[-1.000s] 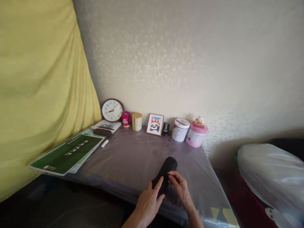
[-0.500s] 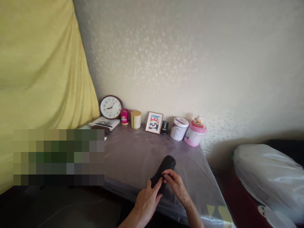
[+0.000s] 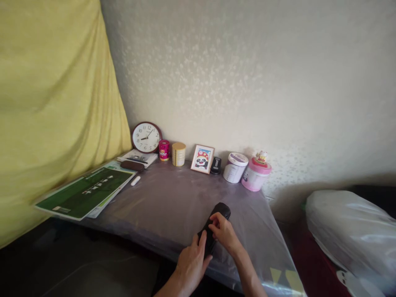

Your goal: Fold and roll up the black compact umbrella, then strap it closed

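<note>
Bundle (image 3: pixel 210 242), black and long, is slanted at the near edge of the surface (image 3: pixel 167 198). The left hand (image 3: pixel 191 262) grips its lower end; the right hand (image 3: pixel 225 232) has its fingers bent over the middle, but whether they pinch it, I cannot tell.

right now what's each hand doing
Left hand: holding the near part of the black item.
Right hand: fingertips closed over it; cannot tell if pinching anything.
</note>
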{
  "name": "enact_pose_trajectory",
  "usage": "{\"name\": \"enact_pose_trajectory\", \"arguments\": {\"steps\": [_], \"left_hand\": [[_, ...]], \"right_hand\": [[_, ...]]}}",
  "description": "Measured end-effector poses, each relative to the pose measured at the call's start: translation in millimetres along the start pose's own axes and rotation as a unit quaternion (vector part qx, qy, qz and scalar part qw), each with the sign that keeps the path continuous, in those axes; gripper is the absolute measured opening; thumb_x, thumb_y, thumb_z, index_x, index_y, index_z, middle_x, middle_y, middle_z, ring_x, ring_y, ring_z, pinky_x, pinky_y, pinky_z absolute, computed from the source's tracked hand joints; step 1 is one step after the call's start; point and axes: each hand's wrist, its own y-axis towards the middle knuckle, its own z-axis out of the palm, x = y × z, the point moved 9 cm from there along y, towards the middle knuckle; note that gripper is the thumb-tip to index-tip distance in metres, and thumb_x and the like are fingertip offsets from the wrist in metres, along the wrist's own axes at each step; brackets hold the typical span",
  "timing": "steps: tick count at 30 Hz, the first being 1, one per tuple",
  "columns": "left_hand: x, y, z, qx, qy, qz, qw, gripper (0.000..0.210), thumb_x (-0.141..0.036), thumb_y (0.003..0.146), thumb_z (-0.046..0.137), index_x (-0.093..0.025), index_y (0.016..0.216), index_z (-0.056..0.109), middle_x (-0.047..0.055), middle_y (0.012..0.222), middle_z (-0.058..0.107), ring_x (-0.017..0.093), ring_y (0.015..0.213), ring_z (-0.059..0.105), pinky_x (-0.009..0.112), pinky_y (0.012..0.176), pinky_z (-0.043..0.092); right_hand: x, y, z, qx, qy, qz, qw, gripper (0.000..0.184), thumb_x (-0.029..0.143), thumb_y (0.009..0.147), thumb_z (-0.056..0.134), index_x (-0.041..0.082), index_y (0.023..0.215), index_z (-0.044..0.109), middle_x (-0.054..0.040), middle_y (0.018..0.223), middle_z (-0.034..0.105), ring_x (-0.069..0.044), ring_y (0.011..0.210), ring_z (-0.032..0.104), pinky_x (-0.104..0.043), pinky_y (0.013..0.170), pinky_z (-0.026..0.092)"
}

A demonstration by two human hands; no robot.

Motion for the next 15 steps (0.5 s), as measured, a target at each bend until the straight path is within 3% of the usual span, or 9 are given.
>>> {"name": "enact_pose_trajectory", "arguments": {"steps": [4,8,11,15], "left_hand": [[3.5,-6.8,0.9,0.009,-0.021,-0.002,1.000,0.062,-0.025,0.083,0.048,-0.015,0.138,0.021,0.016,0.127,0.048,0.022,0.088,0.064,0.033,0.075,0.052],[6.0,-15.5,0.9,0.043,-0.052,0.003,0.998,0.069,-0.020,0.082,0.046,-0.013,0.140,0.010,0.019,0.138,0.035,0.023,0.100,0.060,0.032,0.083,0.049],[9.4,-22.0,1.0,0.069,-0.074,-0.006,0.995,0.073,-0.015,0.079,0.046,-0.014,0.141,0.007,0.019,0.146,0.019,0.022,0.109,0.055,0.029,0.088,0.046],[11.6,-27.4,-2.0,0.074,-0.096,-0.013,0.993,0.078,-0.007,0.076,0.044,-0.015,0.141,0.002,0.018,0.149,0.000,0.021,0.120,0.046,0.026,0.092,0.043]], "right_hand": [[2.2,-0.7,-1.9,-0.012,-0.003,-0.001,1.000,0.004,0.020,0.068,0.052,0.019,0.071,0.056,0.0044,0.060,0.054,-0.007,0.040,0.050,-0.019,0.039,0.040],[-3.7,-6.0,-17.7,-0.067,0.075,0.026,0.995,0.022,0.038,0.076,0.049,0.019,0.079,0.059,0.0039,0.051,0.053,-0.011,0.041,0.052,-0.022,0.042,0.043],[-3.3,-9.2,-30.2,-0.104,0.082,0.012,0.991,0.026,0.040,0.075,0.051,0.018,0.084,0.062,-0.0009,0.066,0.063,-0.012,0.047,0.055,-0.023,0.047,0.046],[8.2,-9.6,-29.3,-0.083,0.038,-0.037,0.995,0.026,0.039,0.078,0.050,0.019,0.087,0.064,-0.0046,0.080,0.068,-0.015,0.062,0.061,-0.026,0.060,0.050]]}}
